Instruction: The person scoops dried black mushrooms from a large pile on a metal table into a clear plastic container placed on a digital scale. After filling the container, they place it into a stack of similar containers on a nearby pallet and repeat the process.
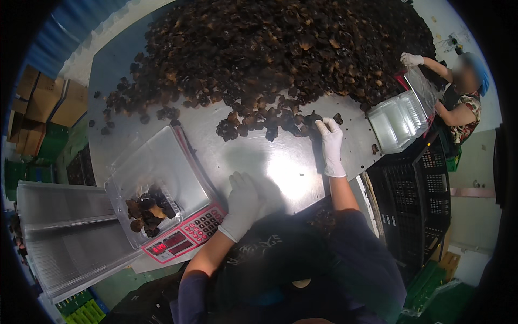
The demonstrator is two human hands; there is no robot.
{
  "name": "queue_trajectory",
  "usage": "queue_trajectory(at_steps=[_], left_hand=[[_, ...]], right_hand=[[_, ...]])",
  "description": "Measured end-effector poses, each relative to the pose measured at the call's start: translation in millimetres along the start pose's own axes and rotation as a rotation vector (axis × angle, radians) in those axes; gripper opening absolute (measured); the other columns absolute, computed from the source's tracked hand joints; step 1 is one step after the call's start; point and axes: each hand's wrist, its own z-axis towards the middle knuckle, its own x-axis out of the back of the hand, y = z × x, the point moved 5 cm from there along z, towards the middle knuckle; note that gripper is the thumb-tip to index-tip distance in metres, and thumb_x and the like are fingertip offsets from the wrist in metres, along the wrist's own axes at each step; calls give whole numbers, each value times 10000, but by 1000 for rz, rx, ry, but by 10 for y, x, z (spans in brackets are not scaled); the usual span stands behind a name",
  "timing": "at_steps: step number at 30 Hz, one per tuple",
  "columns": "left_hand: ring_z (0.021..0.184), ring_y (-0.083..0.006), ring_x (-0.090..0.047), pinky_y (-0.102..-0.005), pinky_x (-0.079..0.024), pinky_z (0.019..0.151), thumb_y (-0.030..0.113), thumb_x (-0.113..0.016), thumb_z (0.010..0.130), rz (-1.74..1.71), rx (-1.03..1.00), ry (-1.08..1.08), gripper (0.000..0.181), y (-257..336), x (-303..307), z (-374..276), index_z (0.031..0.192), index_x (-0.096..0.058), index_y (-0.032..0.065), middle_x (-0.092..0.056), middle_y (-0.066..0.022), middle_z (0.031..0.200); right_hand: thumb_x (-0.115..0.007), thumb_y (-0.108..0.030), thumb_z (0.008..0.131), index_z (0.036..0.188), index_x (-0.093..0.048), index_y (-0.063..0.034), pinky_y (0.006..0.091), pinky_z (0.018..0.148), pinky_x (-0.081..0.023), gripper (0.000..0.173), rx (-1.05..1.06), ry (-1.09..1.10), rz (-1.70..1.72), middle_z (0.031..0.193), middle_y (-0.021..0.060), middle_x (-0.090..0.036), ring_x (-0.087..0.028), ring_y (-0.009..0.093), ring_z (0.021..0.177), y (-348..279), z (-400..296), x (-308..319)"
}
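Observation:
My right hand (332, 143), in a white glove, has its fingertips at the near edge of a row of dark wood ear mushrooms (272, 131) on the metal table (297, 176). Whether it pinches a piece cannot be told. Palm down beside a pink-framed digital scale (205, 227), my gloved left hand (244, 202) holds nothing, its fingers stretched out. On the scale, a clear plastic box (121, 214) holds some mushroom pieces (151, 208), gathered in its near part. Behind it a clear lid or tray half (164, 150) lies over the scale's plate.
A large mushroom heap (275, 48) covers the far table. Stacked clear trays (73, 239) stand at left, cardboard boxes (50, 97) beyond. At right are more clear boxes (398, 121), black plastic crates (408, 210) and a gloved co-worker (465, 101) with a hand raised over a box.

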Motion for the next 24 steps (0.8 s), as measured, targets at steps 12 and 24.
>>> queue_trajectory(at_steps=[12, 24], left_hand=[[1247, -404, -521, -360, -576, 853, 145, -624, 864, -46, 453, 268, 703, -410, 638, 1184, 1445, -328, -117, -433, -278, 1419], [1226, -329, -541, -353, -560, 856, 283, -688, 836, -100, -70, 414, 725, 84, 296, -153, 1416, -409, -52, -439, -221, 1437]], right_hand=[[-799, -338, 764, 1087, -706, -114, 403, 867, -489, 404, 274, -608, -407, 1033, 69, -668, -638, 280, 973, -153, -758, -552], [-702, -141, 795, 853, -687, -162, 397, 711, -492, 63, 778, -572, -639, 819, 25, -611, -621, 250, 786, -250, -944, -877]])
